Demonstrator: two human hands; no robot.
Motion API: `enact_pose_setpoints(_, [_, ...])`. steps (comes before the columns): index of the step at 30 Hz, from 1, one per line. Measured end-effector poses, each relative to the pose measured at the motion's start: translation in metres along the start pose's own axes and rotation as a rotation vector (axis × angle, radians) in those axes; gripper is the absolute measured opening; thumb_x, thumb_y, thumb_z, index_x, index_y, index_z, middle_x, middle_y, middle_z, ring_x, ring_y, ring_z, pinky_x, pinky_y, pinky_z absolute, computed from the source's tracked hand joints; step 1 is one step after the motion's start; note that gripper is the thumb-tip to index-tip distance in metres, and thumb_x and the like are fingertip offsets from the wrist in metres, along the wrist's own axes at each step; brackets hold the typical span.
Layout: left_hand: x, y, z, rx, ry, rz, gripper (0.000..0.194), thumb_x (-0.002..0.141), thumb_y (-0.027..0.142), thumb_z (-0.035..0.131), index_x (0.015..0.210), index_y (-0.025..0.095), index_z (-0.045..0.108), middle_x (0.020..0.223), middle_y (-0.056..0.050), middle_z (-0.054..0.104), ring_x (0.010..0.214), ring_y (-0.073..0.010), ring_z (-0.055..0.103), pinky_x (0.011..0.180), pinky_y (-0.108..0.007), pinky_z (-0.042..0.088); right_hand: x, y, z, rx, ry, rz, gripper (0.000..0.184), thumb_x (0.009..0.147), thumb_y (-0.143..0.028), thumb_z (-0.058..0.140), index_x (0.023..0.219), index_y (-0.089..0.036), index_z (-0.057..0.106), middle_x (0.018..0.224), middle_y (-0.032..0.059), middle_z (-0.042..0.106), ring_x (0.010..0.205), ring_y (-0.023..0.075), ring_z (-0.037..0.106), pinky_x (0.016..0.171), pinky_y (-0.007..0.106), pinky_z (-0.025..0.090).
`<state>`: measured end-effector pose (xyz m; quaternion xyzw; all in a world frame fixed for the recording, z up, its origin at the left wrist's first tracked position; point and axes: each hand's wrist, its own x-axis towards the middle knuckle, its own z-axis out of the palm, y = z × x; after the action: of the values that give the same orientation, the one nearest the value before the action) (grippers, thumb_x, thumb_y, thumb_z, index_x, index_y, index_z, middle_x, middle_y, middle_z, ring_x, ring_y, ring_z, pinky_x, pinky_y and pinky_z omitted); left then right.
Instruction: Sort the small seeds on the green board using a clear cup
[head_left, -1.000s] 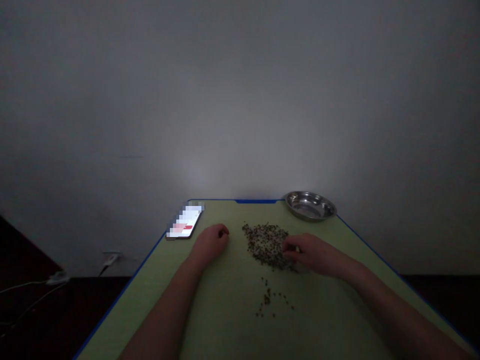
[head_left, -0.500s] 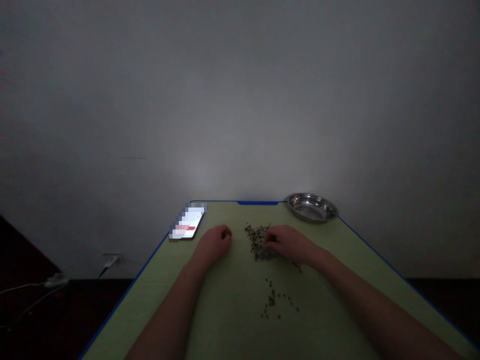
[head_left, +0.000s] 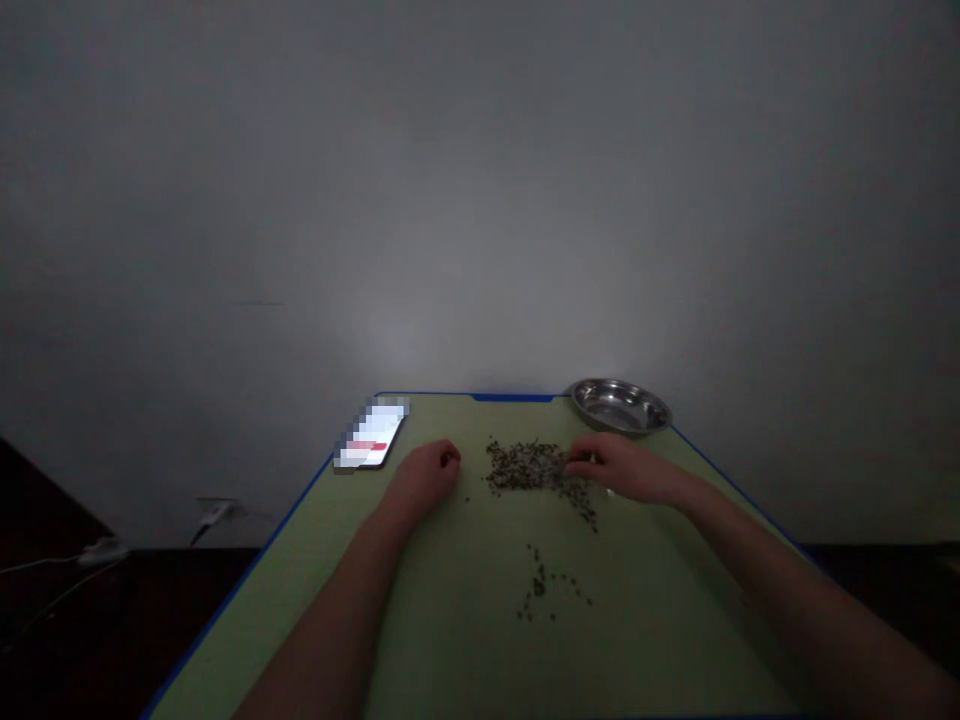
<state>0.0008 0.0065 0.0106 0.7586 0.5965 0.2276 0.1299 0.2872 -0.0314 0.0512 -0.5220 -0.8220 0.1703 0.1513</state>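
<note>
From my distant seat, the biggest thing I see is the grey wall (head_left: 480, 200), dim and rising beyond both hands. Below it stands the green table (head_left: 450, 620), edged in blue, running out past the hands to the wall. Beyond the right hand (head_left: 619, 466), at the table's far right corner, I have a shiny metal bowl (head_left: 621, 407).

The two hands are well apart, one on each side of the pile. The left hand (head_left: 426, 474) is loosely curled near the tabletop, and I cannot tell whether anything sits inside it. The right hand has its thumb and fingers bent toward each other, a gap showing between them; whether the tips pinch any bits, I cannot tell.

The pile (head_left: 525, 467) of small dark bits lies between the hands, its right edge by the right fingertips, where it blurs; a tail of it trails toward me from there. Just past the left hand, to its left, lies a phone (head_left: 381, 440), screen lit and partly pixelated. Far to the left of that hand, off the table, I make out a white power strip (head_left: 103, 551) with cables, and nearer, a plug (head_left: 216, 515) at the wall.

Smaller are the loose bits (head_left: 539, 586), scattered on my side of both hands. Smallest, a single bit (head_left: 467, 499) lies near the left hand.
</note>
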Motion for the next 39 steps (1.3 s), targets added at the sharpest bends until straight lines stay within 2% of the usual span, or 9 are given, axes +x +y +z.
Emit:
enact_pose_setpoints(4, [0.002, -0.003, 0.002, -0.023, 0.038, -0.006, 0.024, 0.075, 0.020, 0.045, 0.087, 0.017, 0.066, 0.085, -0.007, 0.068, 0.077, -0.0171, 0.059, 0.070, -0.027, 0.041, -0.032, 0.010, -0.003, 0.030, -0.087, 0.022, 0.018, 0.082, -0.029, 0.052, 0.080, -0.017, 0.066, 0.076, 0.0030, 0.064, 0.067, 0.0152, 0.055, 0.061, 0.026, 0.040])
enact_pose_setpoints(8, [0.003, -0.006, -0.001, -0.058, 0.095, -0.006, 0.024, 0.076, 0.022, 0.045, 0.087, 0.017, 0.065, 0.084, -0.007, 0.068, 0.077, -0.0169, 0.059, 0.070, -0.027, 0.041, -0.041, 0.013, 0.009, 0.043, -0.084, 0.059, 0.014, 0.080, -0.027, 0.054, 0.081, -0.017, 0.065, 0.076, 0.0031, 0.064, 0.068, 0.0158, 0.056, 0.060, 0.026, 0.040])
enact_pose_setpoints(12, [0.002, -0.006, -0.005, -0.066, 0.139, -0.010, 0.024, 0.076, 0.022, 0.044, 0.086, 0.016, 0.065, 0.084, -0.007, 0.067, 0.077, -0.0166, 0.059, 0.071, -0.027, 0.041, -0.027, 0.012, 0.023, 0.039, 0.025, 0.073, 0.014, 0.079, -0.025, 0.054, 0.081, -0.017, 0.065, 0.077, 0.0036, 0.066, 0.069, 0.0164, 0.058, 0.060, 0.026, 0.040])
enact_pose_setpoints(17, [0.000, -0.006, -0.007, -0.067, 0.132, -0.011, 0.024, 0.076, 0.021, 0.044, 0.086, 0.016, 0.065, 0.085, -0.007, 0.068, 0.078, -0.0171, 0.060, 0.071, -0.028, 0.042, 0.003, 0.013, 0.030, -0.038, 0.149, 0.009, 0.014, 0.080, -0.024, 0.055, 0.079, -0.016, 0.066, 0.077, 0.0047, 0.066, 0.071, 0.0169, 0.058, 0.063, 0.026, 0.039])
enact_pose_setpoints(21, [-0.001, -0.005, -0.007, -0.074, 0.113, -0.028, 0.024, 0.076, 0.021, 0.044, 0.086, 0.016, 0.065, 0.084, -0.006, 0.068, 0.077, -0.0167, 0.060, 0.070, -0.027, 0.042, 0.024, 0.014, 0.034, -0.070, 0.223, 0.016, 0.015, 0.081, -0.024, 0.055, 0.084, -0.016, 0.067, 0.082, 0.0065, 0.068, 0.074, 0.0175, 0.058, 0.064, 0.026, 0.040])
enact_pose_setpoints(26, [-0.001, -0.002, -0.009, -0.075, 0.107, -0.034, 0.024, 0.075, 0.020, 0.045, 0.086, 0.016, 0.066, 0.083, -0.006, 0.068, 0.076, -0.0164, 0.060, 0.069, -0.027, 0.042, 0.040, 0.010, 0.030, -0.064, 0.224, -0.011, 0.018, 0.083, -0.023, 0.053, 0.087, -0.016, 0.070, 0.087, 0.0069, 0.070, 0.081, 0.0183, 0.060, 0.071, 0.027, 0.041])
enact_pose_setpoints(32, [0.001, -0.003, -0.007, -0.071, 0.114, -0.029, 0.024, 0.076, 0.021, 0.045, 0.086, 0.016, 0.066, 0.080, -0.006, 0.068, 0.073, -0.0162, 0.059, 0.066, -0.027, 0.041, 0.034, -0.005, 0.017, -0.065, 0.216, -0.029, 0.022, 0.084, -0.024, 0.051, 0.084, -0.018, 0.072, 0.087, 0.0070, 0.071, 0.080, 0.0182, 0.061, 0.070, 0.027, 0.041])
enact_pose_setpoints(36, [0.001, -0.003, -0.006, -0.061, 0.124, -0.030, 0.023, 0.076, 0.020, 0.045, 0.085, 0.016, 0.066, 0.081, -0.007, 0.067, 0.074, -0.0163, 0.059, 0.067, -0.027, 0.040, 0.028, -0.024, 0.028, -0.069, 0.142, -0.060, 0.021, 0.083, -0.024, 0.051, 0.079, -0.018, 0.071, 0.078, 0.0057, 0.071, 0.070, 0.0162, 0.060, 0.062, 0.026, 0.039])
enact_pose_setpoints(39, [0.001, -0.005, -0.005, -0.060, 0.125, -0.026, 0.024, 0.076, 0.020, 0.045, 0.086, 0.017, 0.066, 0.083, -0.007, 0.068, 0.076, -0.0166, 0.059, 0.069, -0.027, 0.041, 0.031, -0.035, 0.043, -0.075, 0.097, -0.061, 0.021, 0.083, -0.026, 0.053, 0.080, -0.018, 0.071, 0.080, 0.0055, 0.071, 0.070, 0.0159, 0.060, 0.062, 0.025, 0.039])
